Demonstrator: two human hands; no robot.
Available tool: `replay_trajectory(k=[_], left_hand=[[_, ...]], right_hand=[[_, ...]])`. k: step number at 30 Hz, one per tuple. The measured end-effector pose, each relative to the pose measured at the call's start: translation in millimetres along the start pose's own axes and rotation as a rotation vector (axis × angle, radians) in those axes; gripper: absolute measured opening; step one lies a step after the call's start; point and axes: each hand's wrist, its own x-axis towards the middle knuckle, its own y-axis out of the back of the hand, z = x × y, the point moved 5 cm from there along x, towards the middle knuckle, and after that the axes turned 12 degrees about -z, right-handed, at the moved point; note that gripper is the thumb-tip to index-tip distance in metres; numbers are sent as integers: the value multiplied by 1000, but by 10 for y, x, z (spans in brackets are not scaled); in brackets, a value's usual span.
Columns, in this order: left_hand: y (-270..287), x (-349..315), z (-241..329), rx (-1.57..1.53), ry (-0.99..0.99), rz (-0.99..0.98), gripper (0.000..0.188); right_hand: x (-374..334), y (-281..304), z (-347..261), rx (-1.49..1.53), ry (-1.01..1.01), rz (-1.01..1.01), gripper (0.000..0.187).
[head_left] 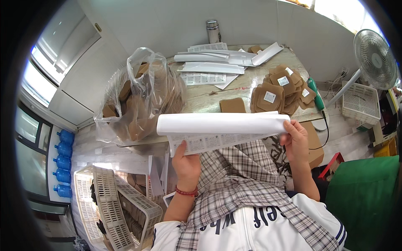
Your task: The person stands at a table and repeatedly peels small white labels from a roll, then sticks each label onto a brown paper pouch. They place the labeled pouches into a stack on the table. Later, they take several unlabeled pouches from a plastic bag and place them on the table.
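Note:
A long curled sheet of printed labels (222, 124) is held up in front of me, above my lap at the table's near edge. Its white back is rolled over, and rows of small printed labels show along the lower strip. My left hand (186, 165) grips the lower left part, thumb on the printed side and fingers hidden behind. At the right end, my right hand (296, 140) pinches the sheet between thumb and fingers. Just beyond the sheet lies a plain brown rounded-square piece (232, 105). To its right are piled brown pieces (272, 94), several bearing a small white label.
More label sheets (213, 67) lie at the back of the table (201, 98), near a steel flask (213, 31). A clear plastic bag (140, 96) of brown pieces stands left. A green corded tool (316, 94), a fan (375, 58) and white crates (109, 201) surround me.

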Motion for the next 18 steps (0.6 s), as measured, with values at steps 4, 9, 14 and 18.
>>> replay_trajectory(k=[4, 9, 14, 18], left_hand=[[156, -312, 20, 47, 139, 3, 41], [315, -634, -68, 385, 253, -94, 36], [274, -734, -172, 66, 369, 13, 34], [297, -752, -251, 85, 402, -5, 33]], right_hand=[[-221, 323, 93, 12, -153, 64, 19], [-462, 575, 199, 7, -196, 200, 48], [-644, 385, 366, -528, 50, 111, 66], [-821, -219, 225, -1527, 457, -188, 53]])
